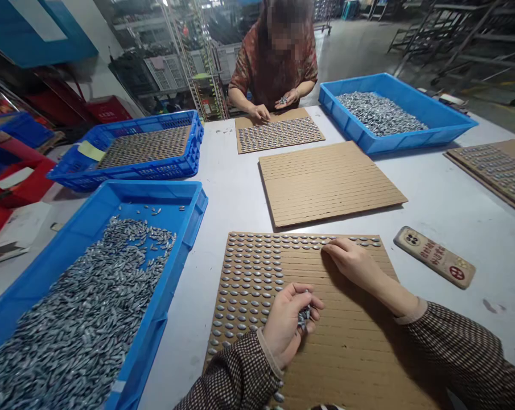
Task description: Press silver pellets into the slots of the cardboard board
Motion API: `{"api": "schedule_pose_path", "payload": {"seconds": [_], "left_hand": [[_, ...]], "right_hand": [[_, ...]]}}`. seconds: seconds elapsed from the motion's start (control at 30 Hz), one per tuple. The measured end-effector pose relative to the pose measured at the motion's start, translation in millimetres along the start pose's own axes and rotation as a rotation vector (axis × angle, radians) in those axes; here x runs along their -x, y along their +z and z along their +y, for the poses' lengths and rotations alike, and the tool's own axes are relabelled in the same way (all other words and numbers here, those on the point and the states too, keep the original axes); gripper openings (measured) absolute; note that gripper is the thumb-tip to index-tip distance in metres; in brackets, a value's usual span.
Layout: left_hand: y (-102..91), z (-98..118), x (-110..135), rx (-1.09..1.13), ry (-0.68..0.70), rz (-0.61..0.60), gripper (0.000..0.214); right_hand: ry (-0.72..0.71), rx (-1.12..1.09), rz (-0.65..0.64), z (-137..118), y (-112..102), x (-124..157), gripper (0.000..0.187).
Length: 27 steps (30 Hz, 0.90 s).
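Observation:
My left hand [285,324] is closed around a small heap of grey spindle-shaped metal pieces [303,316], above a slotted cardboard sheet [342,324]. Over the sheet's upper part, my right hand [351,261] has its fingers pressed together at the second or third row. Whatever sits under those fingertips is hidden. Metal pieces [244,266] like those in my palm fill the left columns of the sheet, and the top rows reach its right edge. Part of the lower left is covered by my left sleeve.
A blue bin [200,208] of loose pieces stands left. A phone [434,256] lies right, and stacked cardboard sheets [329,182] lie ahead. Across the table a person [278,74] handles pieces over another sheet, between a blue crate [193,142] and another bin [411,142].

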<state>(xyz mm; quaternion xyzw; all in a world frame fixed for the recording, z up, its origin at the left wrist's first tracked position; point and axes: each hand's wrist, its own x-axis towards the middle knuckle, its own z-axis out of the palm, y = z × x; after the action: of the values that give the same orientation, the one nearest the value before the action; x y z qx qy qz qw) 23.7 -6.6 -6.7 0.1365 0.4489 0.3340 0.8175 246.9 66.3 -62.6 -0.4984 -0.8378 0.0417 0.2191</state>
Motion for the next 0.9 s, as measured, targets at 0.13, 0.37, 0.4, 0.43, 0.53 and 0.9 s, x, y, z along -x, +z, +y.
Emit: {"api": "schedule_pose_path", "payload": {"seconds": [0.13, 0.37, 0.4, 0.43, 0.53, 0.9], "left_hand": [[-2.6, -1, 0, -0.007, 0.002, -0.022, 0.035], [-1.2, 2, 0, 0.041, -0.009, 0.009, 0.036], [-1.1, 2, 0, 0.036, 0.0, 0.009, 0.035], [-1.3, 2, 0, 0.03, 0.013, 0.007, 0.034], [-2.4, -1, 1, 0.024, 0.046, -0.001, 0.028], [-0.9, -1, 0, 0.053, 0.136, 0.017, 0.027]], "right_hand": [[-0.015, 0.069, -0.015, 2, 1, 0, 0.027], [-0.004, 0.143, -0.036, -5, -1, -3, 0.026], [0.0, 0.149, -0.037, -6, -2, -4, 0.026], [0.003, 0.151, -0.039, -8, -3, -5, 0.026], [0.015, 0.142, -0.036, -10, -5, -8, 0.027], [0.254, -0.597, -0.132, -79, -47, 15, 0.017]]}}
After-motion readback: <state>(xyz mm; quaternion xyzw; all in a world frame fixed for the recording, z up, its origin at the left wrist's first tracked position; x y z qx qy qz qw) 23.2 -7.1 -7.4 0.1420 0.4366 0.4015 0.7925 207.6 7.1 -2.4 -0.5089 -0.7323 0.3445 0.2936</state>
